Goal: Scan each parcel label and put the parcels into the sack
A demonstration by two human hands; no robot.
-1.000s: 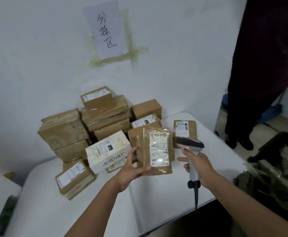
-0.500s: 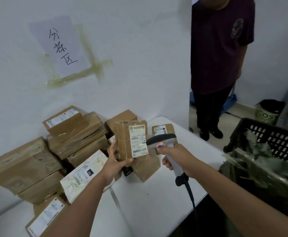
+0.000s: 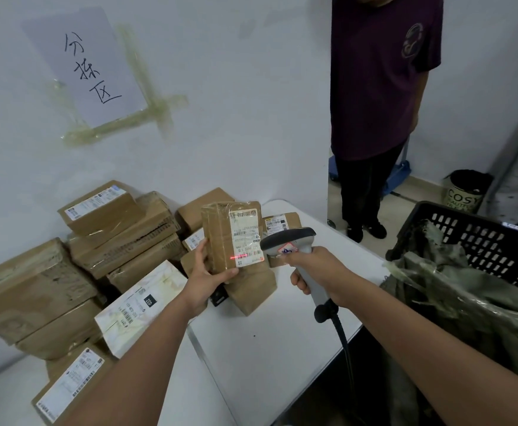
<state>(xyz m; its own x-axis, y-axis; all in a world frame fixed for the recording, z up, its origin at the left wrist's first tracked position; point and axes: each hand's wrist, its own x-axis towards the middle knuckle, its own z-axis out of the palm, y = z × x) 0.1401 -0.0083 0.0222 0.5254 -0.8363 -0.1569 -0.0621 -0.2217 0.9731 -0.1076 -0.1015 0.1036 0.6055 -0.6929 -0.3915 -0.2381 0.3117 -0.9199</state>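
My left hand (image 3: 203, 276) grips a small brown parcel (image 3: 220, 238) from below and holds it upright above the white table (image 3: 266, 348). Its white label (image 3: 245, 238) faces right. My right hand (image 3: 316, 269) grips a grey corded barcode scanner (image 3: 291, 241) just right of the parcel, its nose close to the label. A red scan line lies across the label's lower part. The greenish sack (image 3: 472, 305) lies open at the right, draped in a black plastic crate (image 3: 479, 238).
A pile of taped brown parcels (image 3: 110, 235) and a white box (image 3: 140, 305) fills the table's left and back, against the wall. A person in a purple shirt (image 3: 380, 87) stands at the back right. A paper sign (image 3: 82, 66) is taped to the wall.
The parcel has turned from facing me to facing right toward the scanner, and the red scan line now shows on its label. The view has swung right, showing the crate and sack.
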